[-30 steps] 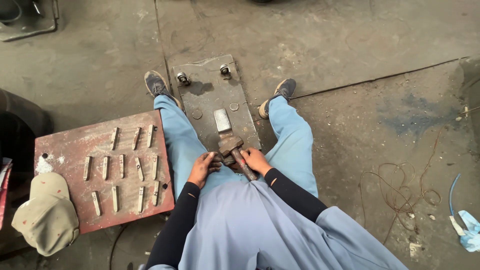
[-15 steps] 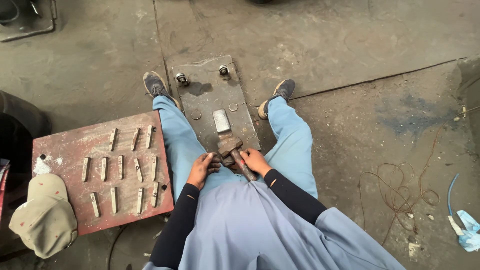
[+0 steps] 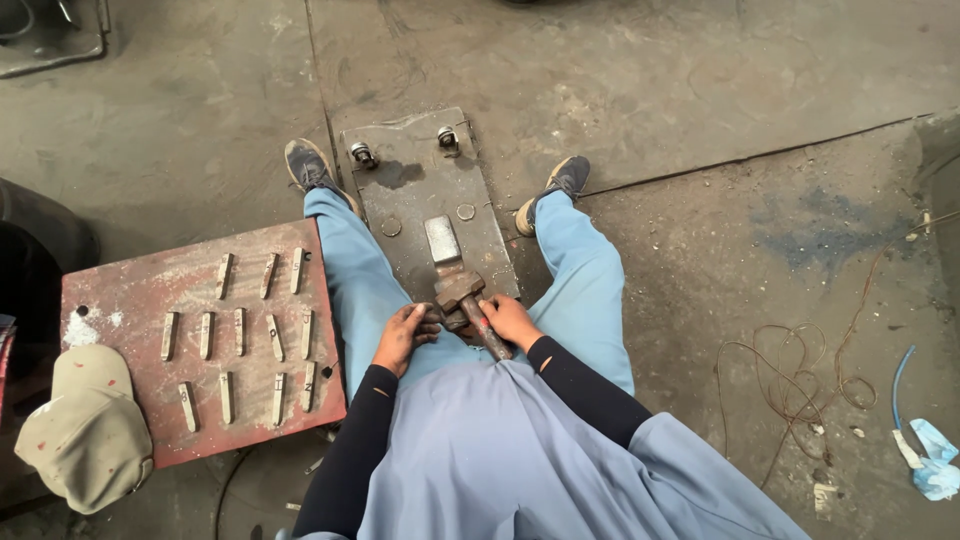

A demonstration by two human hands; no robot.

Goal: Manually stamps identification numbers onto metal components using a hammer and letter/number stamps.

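Hammer (image 3: 472,305), handle in right hand (image 3: 510,320) grip

Concrete floor (image 3: 700,90) bears steel plate (image 3: 410,200), red slab (image 3: 130,290).

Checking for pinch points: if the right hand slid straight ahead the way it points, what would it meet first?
Probably the rusty hammer head that the right hand grips by the handle, then the small grey metal block on the dark steel plate; depth is unclear.

Red board (image 3: 130,300), cap (image 3: 85,430) (beige), wire (image 3: 790,380)
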